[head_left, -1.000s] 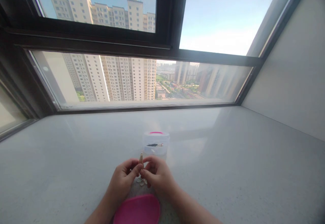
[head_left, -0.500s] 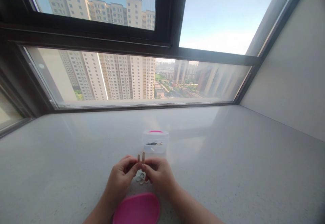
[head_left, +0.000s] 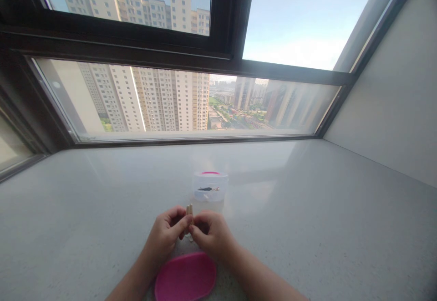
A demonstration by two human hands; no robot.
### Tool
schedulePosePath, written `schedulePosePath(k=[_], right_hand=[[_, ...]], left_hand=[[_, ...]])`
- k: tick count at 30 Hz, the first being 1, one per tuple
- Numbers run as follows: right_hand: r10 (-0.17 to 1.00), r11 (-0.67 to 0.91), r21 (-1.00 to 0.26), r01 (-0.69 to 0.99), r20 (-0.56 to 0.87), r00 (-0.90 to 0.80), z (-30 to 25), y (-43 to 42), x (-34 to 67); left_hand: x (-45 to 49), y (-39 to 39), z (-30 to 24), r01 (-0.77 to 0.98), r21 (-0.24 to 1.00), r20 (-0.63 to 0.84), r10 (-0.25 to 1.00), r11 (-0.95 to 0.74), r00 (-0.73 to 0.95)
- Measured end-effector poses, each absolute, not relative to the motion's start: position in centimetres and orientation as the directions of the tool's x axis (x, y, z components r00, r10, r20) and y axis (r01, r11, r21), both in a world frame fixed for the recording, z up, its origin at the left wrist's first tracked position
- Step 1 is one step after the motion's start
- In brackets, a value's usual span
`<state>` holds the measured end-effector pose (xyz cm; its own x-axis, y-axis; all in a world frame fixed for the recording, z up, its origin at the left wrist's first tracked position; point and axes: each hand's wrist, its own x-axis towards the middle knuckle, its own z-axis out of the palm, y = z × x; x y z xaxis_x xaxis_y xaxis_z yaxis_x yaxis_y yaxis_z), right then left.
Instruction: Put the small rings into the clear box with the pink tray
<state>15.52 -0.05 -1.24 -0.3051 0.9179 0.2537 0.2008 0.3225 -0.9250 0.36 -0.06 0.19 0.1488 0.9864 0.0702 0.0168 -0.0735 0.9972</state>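
Note:
In the head view my left hand and my right hand meet above the counter, thumbs and forefingers pinched together. Between the fingertips stand slim beige pieces with rounded ends, side by side and upright; their lower parts are hidden by my fingers, and their exact kind is too small to make out. Both hands are closed on them. Just below the pinch, small pale ring-like items lie on the counter, mostly covered by my hands. A pink oval lid or shallow dish rests between my forearms.
Beyond my hands stands a clear plastic box with a pink handle on top and dark, slim items inside. The speckled white counter runs back to a dark window frame, with a pale wall on the right.
The two beige pieces, spread apart in a V before, now stand close together. My left thumb has moved over them, and the ring-like items below are more covered.

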Motion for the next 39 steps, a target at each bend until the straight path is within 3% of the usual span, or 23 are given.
schedulePosePath(k=[14, 22, 29, 39], right_hand=[[0.930, 0.057, -0.997, 0.053, 0.033, -0.366, -1.1, 0.5, 15.6], [0.971, -0.198, -0.928, -0.315, -0.141, -0.195, -0.2, 1.5, 16.4], [0.975, -0.217, -0.839, -0.499, -0.213, -0.067, -0.3, 2.8, 17.4], [0.964, -0.236, -0.804, -0.545, -0.264, -0.028, 0.1, 3.0, 17.6]], left_hand=[[0.3, 0.2, -0.1, -0.032, 0.999, 0.037, 0.993, -0.034, 0.113], [-0.3, 0.7, -1.7, -0.130, 0.992, -0.009, 0.999, 0.004, -0.038], [0.0, 0.4, -1.0, -0.124, 0.992, -0.012, 0.997, 0.002, -0.083], [-0.3, 0.4, -0.8, -0.054, 0.998, 0.022, 0.987, -0.032, -0.161]])
